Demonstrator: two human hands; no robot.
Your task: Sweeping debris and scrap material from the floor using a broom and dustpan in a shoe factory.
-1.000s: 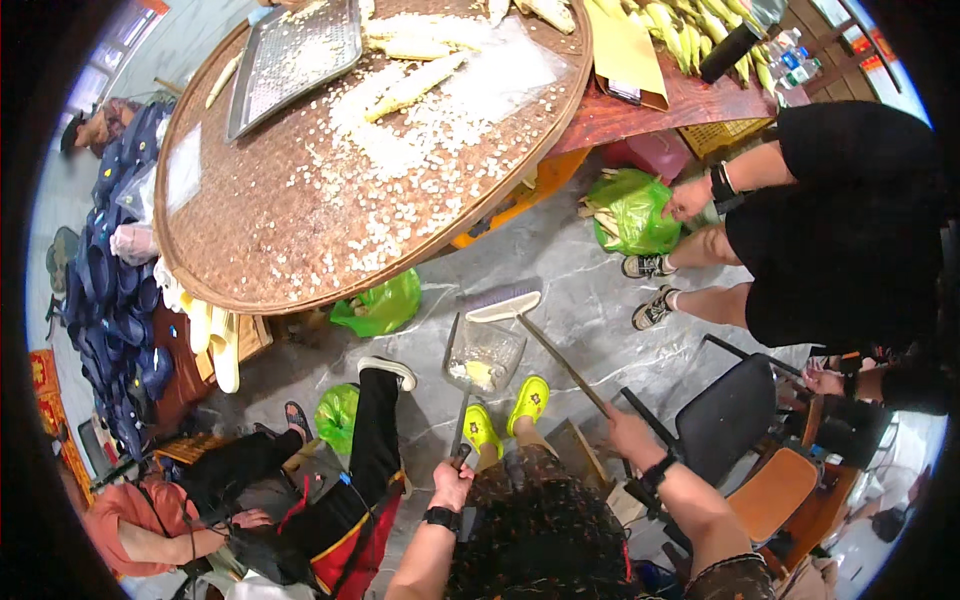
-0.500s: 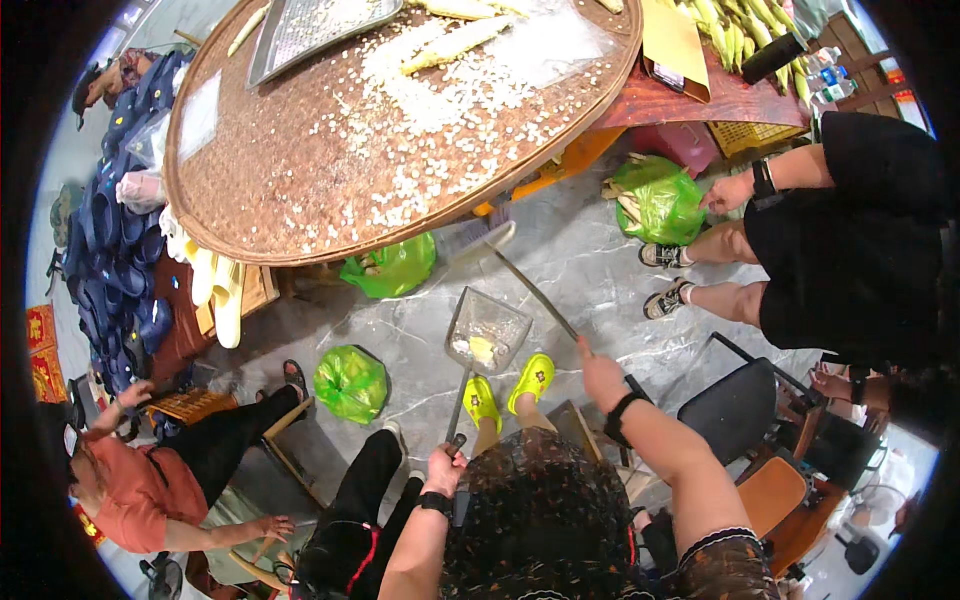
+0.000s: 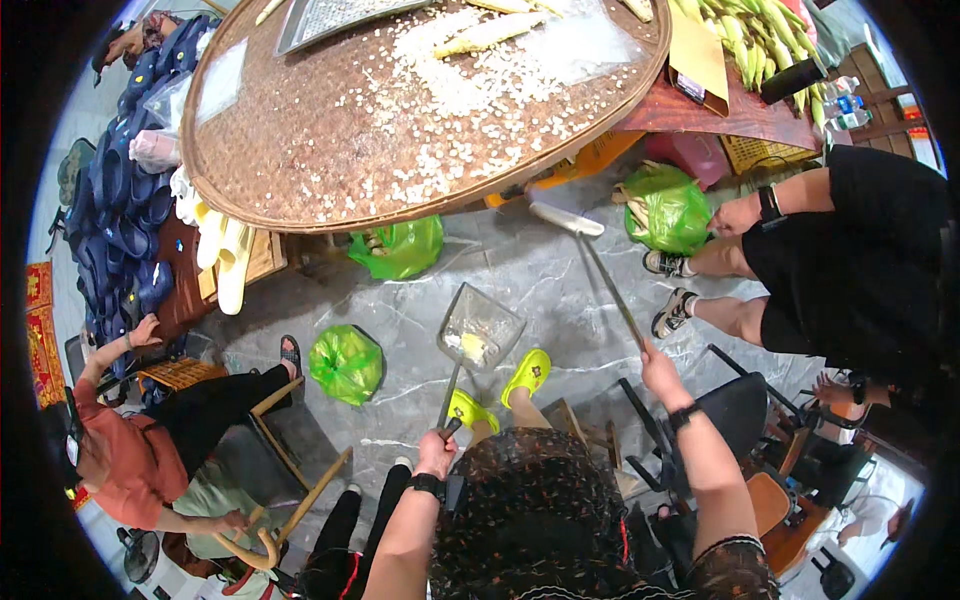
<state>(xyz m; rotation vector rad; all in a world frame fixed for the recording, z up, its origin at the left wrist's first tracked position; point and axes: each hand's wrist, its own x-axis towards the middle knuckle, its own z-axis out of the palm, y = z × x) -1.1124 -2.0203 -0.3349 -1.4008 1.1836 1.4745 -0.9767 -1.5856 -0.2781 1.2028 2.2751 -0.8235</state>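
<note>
My left hand (image 3: 435, 455) is closed around the handle of a dustpan (image 3: 481, 327), whose pan lies on the grey floor just ahead of my yellow clogs (image 3: 527, 374). White scraps and a pale yellow piece sit in the pan. In my right hand (image 3: 660, 367) I grip the long handle of a broom (image 3: 566, 215). Its pale head is on the floor by the front edge of the table, to the right, apart from the dustpan. Above both tools spreads a large round woven tray (image 3: 300, 165) strewn with white kernels and a few corn cobs (image 3: 488, 36).
Green bags stand on the floor: one (image 3: 346, 364) at left, one (image 3: 398, 247) under the tray, one (image 3: 668, 208) at right, touched by another person's hand (image 3: 737, 215). A black chair (image 3: 735, 410) is at my right. A seated person (image 3: 135, 450) is at left, near piled dark-blue clogs (image 3: 125, 235).
My right hand has moved right and forward, carrying the broom head away from the dustpan toward the right. The dustpan stays on the floor in my left hand. My view has shifted slightly.
</note>
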